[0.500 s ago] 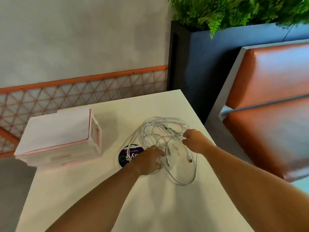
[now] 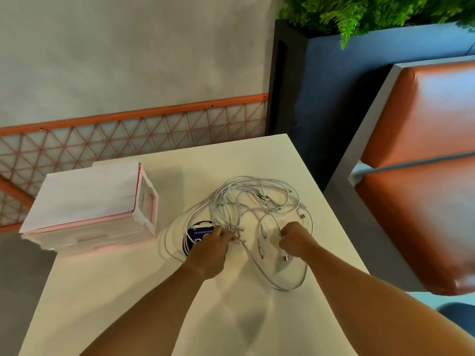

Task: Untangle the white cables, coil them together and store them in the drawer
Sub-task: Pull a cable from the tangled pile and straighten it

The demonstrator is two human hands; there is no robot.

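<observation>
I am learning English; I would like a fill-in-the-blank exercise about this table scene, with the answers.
The pink-and-white plastic drawer box stands on the pale rectangular table, to the ______ of the tangled white cables.
The left hand partly hides a round dark blue disc, and its fingers pinch a ______.
The right hand also grips a cable; beyond the table, a dark blue planter holds a ______ fern.
Answers: left; cable; green.

White table, purple disc (partly covered), orange bench, ferns
</observation>
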